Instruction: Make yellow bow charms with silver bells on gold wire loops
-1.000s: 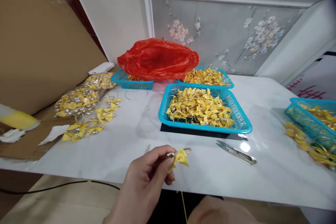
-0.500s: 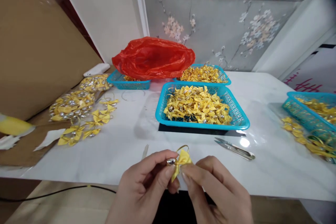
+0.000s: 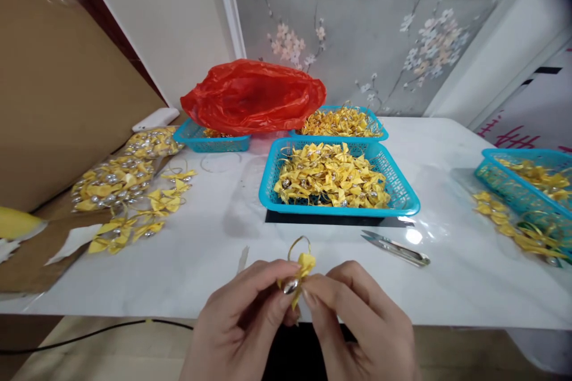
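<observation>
At the table's front edge, a small yellow ribbon bow (image 3: 306,263) with a shiny silver bell-like bead (image 3: 290,286) and a gold cord loop is held between both hands. My left hand (image 3: 250,315) is closed, thumb and forefinger pinching the bow by its bead. My right hand (image 3: 353,309) is closed too, its thumb and forefinger pinching the bow's lower right side. The fingertips hide part of the ribbon. Just beyond the hands stands a blue basket (image 3: 339,211) heaped with similar bows. Thread snips (image 3: 395,248) lie on the table to the right of it.
A red plastic bag (image 3: 254,98) covers part of a blue basket (image 3: 213,143) at the back, beside another filled basket (image 3: 378,133). Bagged bows (image 3: 114,181) and loose bows (image 3: 165,199) lie left. At far right is another basket (image 3: 496,172) with bows alongside.
The bow has turned in my fingers, so its bead now faces nearer and lower. My right hand has shifted slightly left. The whole view has moved a little.
</observation>
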Tool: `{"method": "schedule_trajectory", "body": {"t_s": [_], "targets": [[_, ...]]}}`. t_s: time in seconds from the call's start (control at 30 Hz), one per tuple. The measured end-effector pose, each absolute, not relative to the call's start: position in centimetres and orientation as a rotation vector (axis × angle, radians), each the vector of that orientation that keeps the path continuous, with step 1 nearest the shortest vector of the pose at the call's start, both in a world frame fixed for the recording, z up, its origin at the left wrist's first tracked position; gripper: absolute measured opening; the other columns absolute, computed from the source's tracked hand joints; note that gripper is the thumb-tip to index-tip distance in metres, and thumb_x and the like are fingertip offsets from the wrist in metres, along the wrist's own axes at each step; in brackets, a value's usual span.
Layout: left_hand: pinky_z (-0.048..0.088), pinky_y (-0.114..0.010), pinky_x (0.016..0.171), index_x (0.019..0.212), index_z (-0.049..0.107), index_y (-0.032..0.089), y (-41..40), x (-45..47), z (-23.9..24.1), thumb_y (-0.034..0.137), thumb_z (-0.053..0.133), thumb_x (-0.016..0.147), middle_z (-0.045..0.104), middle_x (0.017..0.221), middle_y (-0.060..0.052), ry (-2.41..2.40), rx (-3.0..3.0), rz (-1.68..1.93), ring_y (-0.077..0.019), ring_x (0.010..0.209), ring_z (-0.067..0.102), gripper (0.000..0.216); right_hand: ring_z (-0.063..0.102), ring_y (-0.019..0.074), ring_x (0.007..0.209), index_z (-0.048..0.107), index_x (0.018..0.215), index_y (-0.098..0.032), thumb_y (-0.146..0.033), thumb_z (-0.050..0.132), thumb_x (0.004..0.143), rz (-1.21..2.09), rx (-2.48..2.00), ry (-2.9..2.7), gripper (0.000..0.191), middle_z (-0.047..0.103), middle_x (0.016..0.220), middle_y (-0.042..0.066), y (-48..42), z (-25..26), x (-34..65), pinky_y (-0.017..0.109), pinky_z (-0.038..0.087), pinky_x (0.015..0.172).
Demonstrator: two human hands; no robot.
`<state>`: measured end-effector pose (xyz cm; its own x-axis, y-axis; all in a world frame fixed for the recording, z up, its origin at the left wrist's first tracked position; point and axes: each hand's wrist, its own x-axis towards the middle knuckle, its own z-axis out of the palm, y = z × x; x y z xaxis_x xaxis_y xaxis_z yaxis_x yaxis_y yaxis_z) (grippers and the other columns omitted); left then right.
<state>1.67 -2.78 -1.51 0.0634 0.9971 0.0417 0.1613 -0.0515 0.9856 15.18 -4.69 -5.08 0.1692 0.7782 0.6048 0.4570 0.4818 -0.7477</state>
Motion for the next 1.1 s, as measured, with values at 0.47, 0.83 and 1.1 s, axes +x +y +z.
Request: {"method": "schedule_trajectory", "body": {"t_s": [0.47, 0.83, 1.1], "targets": [[0.052, -0.019, 0.062, 0.087, 0.072, 0.028, -2.5, 1.5, -1.2, 0.019, 0.062, 0.085, 0.066, 0.076, 0.000, 1.039, 1.500, 1.131, -0.0151, 0.067, 0.062, 0.014, 0.067, 0.0113, 0.072, 0.067, 0.093, -0.020, 0.000, 0.052, 0.087, 0.565, -0.973, -1.549, 0.026, 0.068, 0.082, 0.002, -3.7, -5.4, 16.6, 0.018, 0.056, 0.063], [0.051, -0.016, 0.066, 0.077, 0.069, 0.025, -1.5, 0.8, -0.7, 0.013, 0.068, 0.078, 0.065, 0.076, 0.003, 1.099, 1.411, 0.928, -0.0128, 0.072, 0.062, 0.013, 0.072, 0.0121, 0.066, 0.061, 0.095, -0.025, -0.014, 0.057, 0.087, 0.541, -1.261, -1.354, 0.015, 0.072, 0.078, -0.001, -4.8, -5.6, 15.5, 0.016, 0.058, 0.061], [0.051, -0.020, 0.069, 0.078, 0.067, 0.024, -1.5, 0.9, -0.9, 0.012, 0.062, 0.079, 0.067, 0.078, 0.003, 1.215, 1.496, 0.861, -0.0147, 0.074, 0.063, 0.014, 0.071, 0.0146, 0.076, 0.062, 0.105, -0.025, -0.016, 0.051, 0.091, 0.393, -1.158, -1.512, 0.020, 0.072, 0.087, 0.003, -5.0, -5.1, 15.1, 0.019, 0.059, 0.065]]}}
